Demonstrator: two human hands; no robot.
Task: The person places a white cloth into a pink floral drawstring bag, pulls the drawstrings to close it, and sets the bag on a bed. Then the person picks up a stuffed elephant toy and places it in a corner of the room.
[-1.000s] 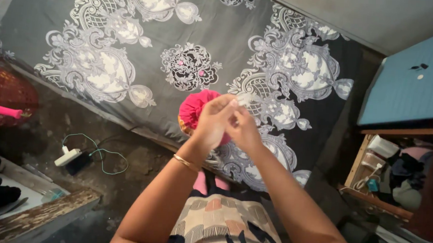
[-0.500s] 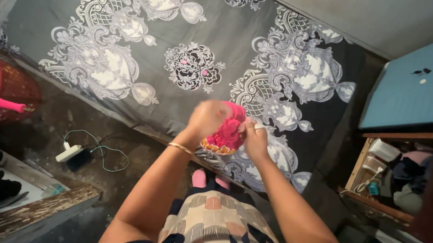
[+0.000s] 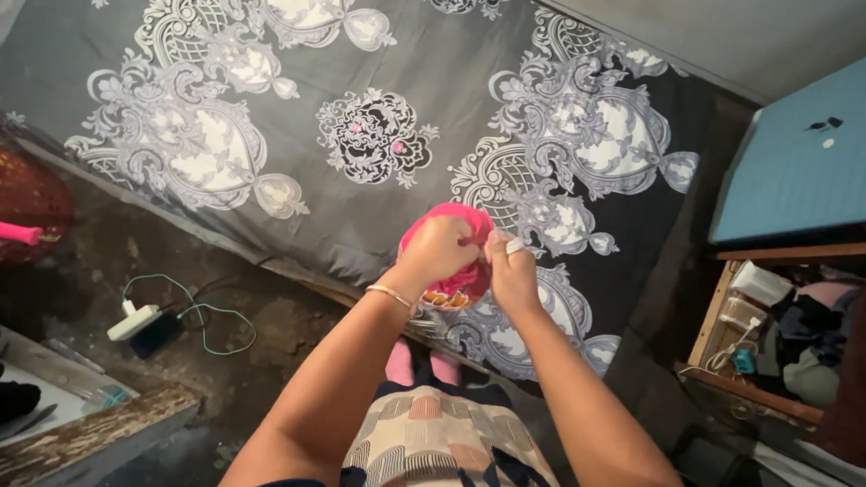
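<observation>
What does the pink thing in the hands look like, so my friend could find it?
Start at the big grey bedsheet with white swirly patterns. Near its lower edge, the left hand and right hand hold a round, bright pink cloth thing with an orange patterned rim. Nothing else on the sheet is that pink.

Both hands meet on a cloth bundle (image 3: 447,259) above the bed (image 3: 383,80); basket (image 3: 5,202) far left, open drawer (image 3: 778,335) right

1. A pink gathered fabric cap (image 3: 458,237), with a patterned orange band along its lower edge, is bunched and held up between the fingers of both hands.
2. Its top shows above the fingertips.
</observation>
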